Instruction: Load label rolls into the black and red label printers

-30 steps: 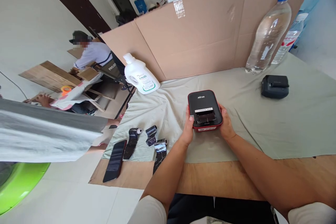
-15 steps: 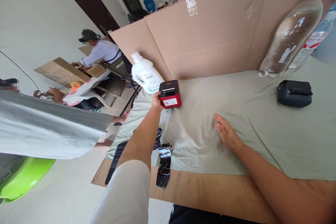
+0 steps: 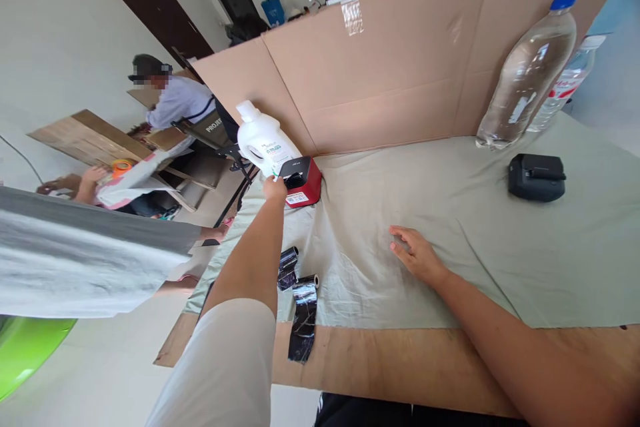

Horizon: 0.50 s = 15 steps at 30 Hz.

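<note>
My left hand (image 3: pixel 275 188) is stretched far out and grips the left side of a small red and black label printer (image 3: pixel 301 181). The printer sits on the grey-green cloth (image 3: pixel 450 227) at the back left, right beside a white plastic jug (image 3: pixel 263 139). My right hand (image 3: pixel 416 255) lies flat on the cloth near the middle, fingers apart, holding nothing. Black ribbon rolls (image 3: pixel 300 290) lie at the cloth's front left edge, partly hidden under my left arm.
A cardboard wall (image 3: pixel 390 67) closes the back of the table. Two clear water bottles (image 3: pixel 525 73) stand at the back right, with a black printer (image 3: pixel 536 177) in front of them. Other people sit at tables to the left; a grey sleeve (image 3: pixel 85 260) fills the near left.
My left hand carried the red printer from in front of me to the back left beside the white jug. My right hand let go and now rests flat on the cloth.
</note>
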Each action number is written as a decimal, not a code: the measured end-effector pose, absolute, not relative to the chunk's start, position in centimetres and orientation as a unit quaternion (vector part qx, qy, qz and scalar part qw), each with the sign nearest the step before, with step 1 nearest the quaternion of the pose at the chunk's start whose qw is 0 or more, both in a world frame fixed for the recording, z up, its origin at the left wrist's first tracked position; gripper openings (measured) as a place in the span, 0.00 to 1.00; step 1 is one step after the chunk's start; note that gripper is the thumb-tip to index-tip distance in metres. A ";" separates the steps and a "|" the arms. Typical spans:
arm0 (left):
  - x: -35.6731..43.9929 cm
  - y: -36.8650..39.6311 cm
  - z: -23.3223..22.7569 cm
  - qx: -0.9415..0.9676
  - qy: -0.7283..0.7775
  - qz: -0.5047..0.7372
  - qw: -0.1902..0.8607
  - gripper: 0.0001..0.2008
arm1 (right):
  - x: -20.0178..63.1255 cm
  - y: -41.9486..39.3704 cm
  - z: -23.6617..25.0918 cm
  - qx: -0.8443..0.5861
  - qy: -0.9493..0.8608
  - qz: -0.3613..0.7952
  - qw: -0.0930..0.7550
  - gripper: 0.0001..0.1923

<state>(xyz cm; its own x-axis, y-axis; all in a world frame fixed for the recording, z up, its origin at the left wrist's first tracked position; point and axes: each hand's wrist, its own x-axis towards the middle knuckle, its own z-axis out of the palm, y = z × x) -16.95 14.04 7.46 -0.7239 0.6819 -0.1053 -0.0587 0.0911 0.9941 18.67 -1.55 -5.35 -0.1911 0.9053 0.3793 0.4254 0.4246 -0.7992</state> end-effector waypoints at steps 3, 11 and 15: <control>-11.9 12.4 6.7 0.356 0.722 0.579 0.131 0.17 | 18.5 -1.6 -4.7 -0.465 -0.737 0.276 0.406 0.13; 3.6 2.5 -1.8 0.531 0.686 0.424 0.261 0.13 | 19.7 -0.1 -2.4 -0.546 -0.727 0.229 0.347 0.12; 5.5 -1.6 -3.0 0.668 0.635 0.335 0.196 0.09 | 25.6 4.6 -0.2 -0.660 -0.659 0.072 0.352 0.15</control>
<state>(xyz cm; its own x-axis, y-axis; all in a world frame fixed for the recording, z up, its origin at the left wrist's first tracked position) 5.54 -1.59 -3.03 -0.0299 0.9797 0.1981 0.7170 -0.1170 0.6871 25.56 4.55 -0.21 0.1200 0.9216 0.3691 0.8200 0.1176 -0.5602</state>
